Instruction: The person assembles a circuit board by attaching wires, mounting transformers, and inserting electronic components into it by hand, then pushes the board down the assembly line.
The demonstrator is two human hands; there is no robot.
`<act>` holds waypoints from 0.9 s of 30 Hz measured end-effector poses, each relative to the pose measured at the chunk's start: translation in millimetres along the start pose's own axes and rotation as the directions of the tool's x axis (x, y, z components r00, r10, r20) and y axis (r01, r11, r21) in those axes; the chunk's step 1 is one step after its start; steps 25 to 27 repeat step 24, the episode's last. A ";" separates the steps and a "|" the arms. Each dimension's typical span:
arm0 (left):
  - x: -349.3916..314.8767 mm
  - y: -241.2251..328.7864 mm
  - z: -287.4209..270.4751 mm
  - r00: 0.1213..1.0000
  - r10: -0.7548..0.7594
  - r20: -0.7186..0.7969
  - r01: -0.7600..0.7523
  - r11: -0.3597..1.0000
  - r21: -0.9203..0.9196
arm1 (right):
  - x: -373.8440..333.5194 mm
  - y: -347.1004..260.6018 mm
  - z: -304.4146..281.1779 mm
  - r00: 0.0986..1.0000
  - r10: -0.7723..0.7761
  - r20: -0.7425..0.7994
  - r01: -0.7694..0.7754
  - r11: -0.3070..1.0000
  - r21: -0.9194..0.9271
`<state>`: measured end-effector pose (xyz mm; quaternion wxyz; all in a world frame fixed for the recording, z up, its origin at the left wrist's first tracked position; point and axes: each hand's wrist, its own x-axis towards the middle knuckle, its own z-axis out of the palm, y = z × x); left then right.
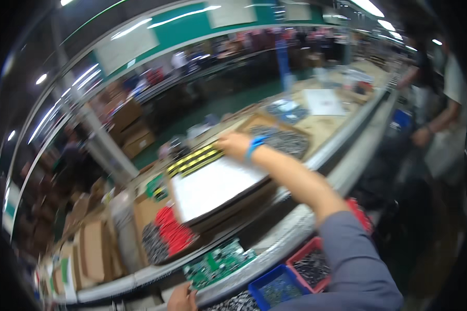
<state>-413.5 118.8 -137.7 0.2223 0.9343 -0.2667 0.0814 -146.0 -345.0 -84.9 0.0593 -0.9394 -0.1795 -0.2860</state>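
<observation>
At the lower edge, my left hand (182,298) has its thumb and fingers closed at the near corner of a green circuit board (218,265), which carries many small parts. My right arm stretches forward across the bench, a blue wristband (255,146) at its wrist. The right hand (235,145) is at the right end of rows of yellow-and-black components (194,159), along the far edge of a box topped by a white sheet (218,187). Its fingers point down and look closed on one of these components; blur and the hand itself hide the fingertips.
Red (174,229) and dark small parts fill a carton left of the white sheet. Grey parts (280,140) lie in a tray beyond my right wrist. Near me are a blue bin (278,286) and a red bin (311,263). Another person (441,119) is at the right.
</observation>
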 end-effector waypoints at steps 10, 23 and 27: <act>5.7 19.3 -2.4 0.998 -0.064 -0.025 0.059 0.982 -0.180 | -25.1 22.6 -10.4 0.992 0.042 -0.116 -0.047 0.998 -0.046; 15.8 39.7 -10.1 0.924 0.382 0.028 -0.368 0.906 -0.210 | -145.6 -238.9 -86.8 0.629 -0.520 0.578 -0.530 0.258 0.808; 11.8 38.1 -11.0 0.928 0.372 0.034 -0.357 0.910 -0.209 | -150.9 -246.3 -78.5 0.716 -0.514 0.473 -0.462 0.160 0.873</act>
